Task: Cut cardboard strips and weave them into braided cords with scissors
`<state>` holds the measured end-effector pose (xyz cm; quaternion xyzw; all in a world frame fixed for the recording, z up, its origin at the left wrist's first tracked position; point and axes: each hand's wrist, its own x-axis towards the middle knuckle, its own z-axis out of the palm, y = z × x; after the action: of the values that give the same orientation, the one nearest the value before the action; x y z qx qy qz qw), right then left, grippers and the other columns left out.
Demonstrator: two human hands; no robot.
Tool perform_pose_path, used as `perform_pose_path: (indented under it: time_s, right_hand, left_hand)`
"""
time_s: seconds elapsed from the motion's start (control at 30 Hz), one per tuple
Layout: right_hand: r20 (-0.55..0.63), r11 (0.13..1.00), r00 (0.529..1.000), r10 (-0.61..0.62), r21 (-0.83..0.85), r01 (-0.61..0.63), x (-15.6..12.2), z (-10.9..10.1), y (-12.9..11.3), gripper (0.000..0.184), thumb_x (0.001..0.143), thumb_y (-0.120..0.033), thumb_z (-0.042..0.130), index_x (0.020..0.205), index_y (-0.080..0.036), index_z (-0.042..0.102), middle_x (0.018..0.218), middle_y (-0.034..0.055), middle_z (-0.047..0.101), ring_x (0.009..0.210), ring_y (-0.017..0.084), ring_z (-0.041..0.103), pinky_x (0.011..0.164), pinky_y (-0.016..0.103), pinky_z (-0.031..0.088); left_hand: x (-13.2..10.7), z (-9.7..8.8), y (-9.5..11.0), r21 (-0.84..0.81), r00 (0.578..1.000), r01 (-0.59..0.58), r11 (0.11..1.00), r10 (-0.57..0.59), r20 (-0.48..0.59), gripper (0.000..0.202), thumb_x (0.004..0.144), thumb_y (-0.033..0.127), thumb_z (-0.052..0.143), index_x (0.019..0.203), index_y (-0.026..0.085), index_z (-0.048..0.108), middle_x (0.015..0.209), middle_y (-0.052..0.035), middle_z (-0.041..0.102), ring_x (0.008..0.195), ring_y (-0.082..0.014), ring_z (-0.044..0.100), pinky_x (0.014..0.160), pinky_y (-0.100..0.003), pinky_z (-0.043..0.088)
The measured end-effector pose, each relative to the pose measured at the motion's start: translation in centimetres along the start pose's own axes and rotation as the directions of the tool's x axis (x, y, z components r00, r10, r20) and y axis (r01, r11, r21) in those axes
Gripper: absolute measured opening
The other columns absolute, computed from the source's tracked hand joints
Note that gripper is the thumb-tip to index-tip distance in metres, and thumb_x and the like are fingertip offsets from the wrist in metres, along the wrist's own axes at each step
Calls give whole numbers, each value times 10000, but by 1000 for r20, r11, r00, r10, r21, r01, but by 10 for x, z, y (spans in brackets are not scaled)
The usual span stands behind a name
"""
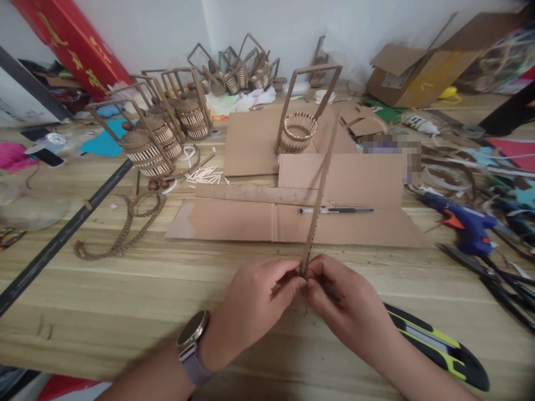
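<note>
A long, narrow cardboard strip (321, 192) rises from between my hands and leans away over the table. My left hand (261, 298), with a watch on its wrist, pinches the strip's near end. From the other side my right hand (345, 295) grips the same end, its fingertips touching or almost touching the left ones. Beyond the hands lie flat cardboard pieces (234, 220) with a pen (338, 210) on them. A small round basket (298, 133) with a tall square handle stands behind, on more cardboard. A yellow-and-black utility knife (438, 345) lies beside my right forearm.
At right are a blue glue gun (463, 220) and black scissors (493, 273). Several lidded baskets (146, 150) stand at back left, near a braided cord (125, 239) and thin sticks (204, 175). A black bar (67, 236) crosses the left side. An open carton (434, 67) sits back right.
</note>
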<state>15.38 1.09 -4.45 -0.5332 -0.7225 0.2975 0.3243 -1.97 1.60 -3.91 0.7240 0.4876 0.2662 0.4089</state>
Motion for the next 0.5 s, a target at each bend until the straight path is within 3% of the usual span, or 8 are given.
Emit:
perform_pose_path:
  time_s: [0.1, 0.2, 0.3, 0.37, 0.5]
  right_hand:
    - [-28, 980, 985, -171, -107, 168, -1, 0, 3, 161, 834, -165, 455, 702, -248, 492, 622, -23, 559, 516, 112, 530, 470, 219, 416]
    - [-62, 947, 953, -298, -148, 286, -3, 0, 6, 187, 881, -110, 443, 763, -246, 495, 684, -21, 588, 576, 112, 585, 509, 211, 462]
    - [-103, 886, 897, -430, -238, 398, -5, 1, 9, 38, 954, -229, 519, 945, -227, 556, 854, 35, 660, 791, 166, 669, 665, 270, 548]
    - [-121, 827, 850, -513, -336, 451, -6, 3, 11, 180, 952, -330, 596, 1065, -192, 576, 956, 81, 674, 916, 208, 670, 782, 326, 559]
    - [-161, 765, 792, -589, -426, 483, -6, 2, 13, 100, 934, -186, 629, 1030, -164, 613, 977, 97, 684, 963, 208, 638, 861, 336, 519]
  left_hand:
    - [-1, 2, -3, 70, 998, -64, 995, 63, 20, 232, 968, 206, 503, 924, 193, 730, 926, -54, 764, 922, -214, 692, 814, -281, 466]
    - [-3, 4, -3, 50, 999, -27, 998, 29, -30, 239, 970, 228, 487, 881, 179, 704, 805, -44, 734, 751, -192, 661, 688, -275, 444]
    - [-3, 6, -1, -173, 992, 101, 980, -112, -53, 250, 964, 295, 487, 825, 176, 657, 688, -11, 671, 636, -158, 612, 594, -245, 422]
    - [-1, 7, -1, -366, 984, 162, 917, -176, -6, 246, 945, 321, 501, 795, 174, 629, 701, -10, 663, 658, -152, 620, 608, -231, 448]
    - [3, 9, -5, -538, 979, 202, 818, -188, 82, 239, 919, 358, 543, 802, 163, 618, 725, -11, 639, 699, -149, 615, 657, -235, 483]
